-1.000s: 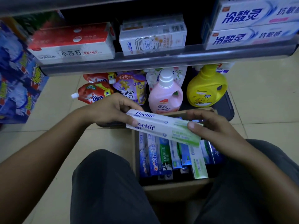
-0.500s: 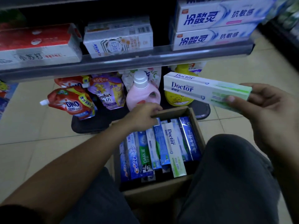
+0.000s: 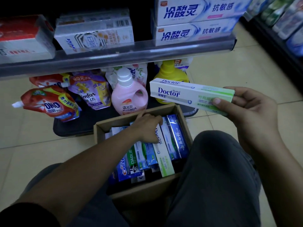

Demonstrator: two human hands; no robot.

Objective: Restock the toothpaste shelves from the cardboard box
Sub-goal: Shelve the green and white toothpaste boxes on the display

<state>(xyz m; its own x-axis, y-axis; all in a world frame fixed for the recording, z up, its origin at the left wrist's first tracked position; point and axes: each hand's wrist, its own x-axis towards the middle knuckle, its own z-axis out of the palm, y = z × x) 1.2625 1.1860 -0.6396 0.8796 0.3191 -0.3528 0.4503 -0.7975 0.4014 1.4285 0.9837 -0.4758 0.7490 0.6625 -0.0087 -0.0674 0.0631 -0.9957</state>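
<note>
Doctor toothpaste carton (image 3: 191, 94): in the air, lying roughly level, above and beyond the far right corner of the cardboard box (image 3: 147, 190), below the shelf (image 3: 114, 58) edge. The right hand (image 3: 252, 108) grips its green end, thumb on the front face and fingers behind. The white "Doctor" end points left and is free.

Left hand (image 3: 147, 128): down inside the box near its far wall, fingers bent onto the carton tops and touching a second Doctor carton (image 3: 164, 154). Can't tell whether it has a grip on anything.

Box: open top, on the floor between the person's knees. Cartons are packed side by side: a blue carton (image 3: 176, 138) at the right wall, then the second Doctor carton, with a Darlie carton (image 3: 132, 159) and a Crest carton (image 3: 123, 169) further left.

Shelf above: two white-blue cartons (image 3: 193, 22) stacked at the right, a white carton (image 3: 95, 35) in the middle, a red-and-white carton (image 3: 21, 40) at the left.

Under the shelf, on a black tray (image 3: 82, 125): yellow bottle (image 3: 170, 74) directly behind the held carton, pink bottle (image 3: 129, 99) just beyond the box, purple Comfort pouch (image 3: 90, 92), red OMO pouch (image 3: 50, 104) furthest left.
</note>
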